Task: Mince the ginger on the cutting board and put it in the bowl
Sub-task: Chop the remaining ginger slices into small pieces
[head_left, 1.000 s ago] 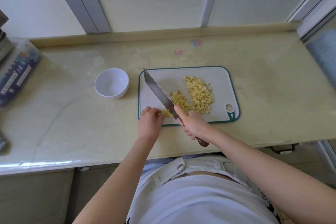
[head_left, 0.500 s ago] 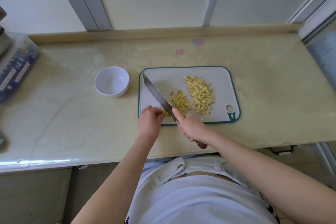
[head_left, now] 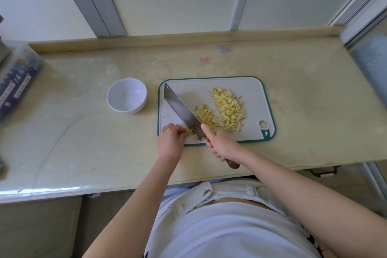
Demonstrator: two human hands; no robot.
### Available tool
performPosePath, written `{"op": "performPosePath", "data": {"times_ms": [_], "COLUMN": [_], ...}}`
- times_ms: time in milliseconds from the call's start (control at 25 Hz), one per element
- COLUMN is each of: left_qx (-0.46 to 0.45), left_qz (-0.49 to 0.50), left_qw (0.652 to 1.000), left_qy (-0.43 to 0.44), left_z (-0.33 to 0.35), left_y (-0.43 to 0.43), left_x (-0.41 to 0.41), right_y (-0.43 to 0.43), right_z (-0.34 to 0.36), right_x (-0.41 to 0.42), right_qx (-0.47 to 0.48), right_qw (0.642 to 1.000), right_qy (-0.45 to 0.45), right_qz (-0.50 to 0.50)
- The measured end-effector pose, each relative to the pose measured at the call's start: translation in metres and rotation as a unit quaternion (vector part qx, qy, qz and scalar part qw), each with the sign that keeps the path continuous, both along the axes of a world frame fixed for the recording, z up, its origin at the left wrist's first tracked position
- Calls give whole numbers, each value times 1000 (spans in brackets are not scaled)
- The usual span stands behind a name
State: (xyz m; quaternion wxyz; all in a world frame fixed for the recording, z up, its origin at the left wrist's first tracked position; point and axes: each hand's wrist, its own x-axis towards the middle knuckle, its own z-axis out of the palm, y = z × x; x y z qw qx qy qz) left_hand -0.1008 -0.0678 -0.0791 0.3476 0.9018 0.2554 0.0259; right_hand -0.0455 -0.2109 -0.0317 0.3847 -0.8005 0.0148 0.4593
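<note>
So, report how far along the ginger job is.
Done: two piles of chopped ginger lie on the cutting board. In hand: the left hand holds a last bit beside the knife, gripped by the right hand. Left: finishing that bit and moving everything into the bowl, which looks empty.

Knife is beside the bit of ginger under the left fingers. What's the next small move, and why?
Probably a chop: the left hand holds a ginger piece against the knife, which the right hand grips. The bowl is empty, so scooping can wait.
</note>
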Motion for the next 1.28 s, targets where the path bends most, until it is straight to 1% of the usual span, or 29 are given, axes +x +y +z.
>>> {"op": "performPosePath", "data": {"times_ms": [280, 480, 680, 760, 880, 1160, 1280], "left_qx": [1, 12, -10, -16, -16, 10, 13], "left_qz": [-13, -25, -26, -17, -7, -14, -10], "left_qw": [1000, 1000, 1000, 999, 1000, 1000, 1000], "left_qy": [8, 6, -10, -22, -17, -7, -4], "left_z": [-2, -1, -1, -1, -3, -3, -4], "left_y": [-3, -8, -5, -4, -3, -4, -4], "left_x": [4, 9, 5, 3, 2, 4, 4], "right_y": [-9, -13, -10, -9, -6, -2, 1], "right_z": [3, 5, 10, 11, 12, 8, 4], "right_x": [11, 10, 3, 0, -4, -6, -5], "right_qx": [22, 34, 51, 50, 44, 27, 7], "right_qw": [999, 999, 998, 998, 999, 999, 1000], "right_qy": [-19, -30, -32, -30, -21, -16, -30], "right_qz": [-27, -21, -21, -17, -18, -21, 0]}}
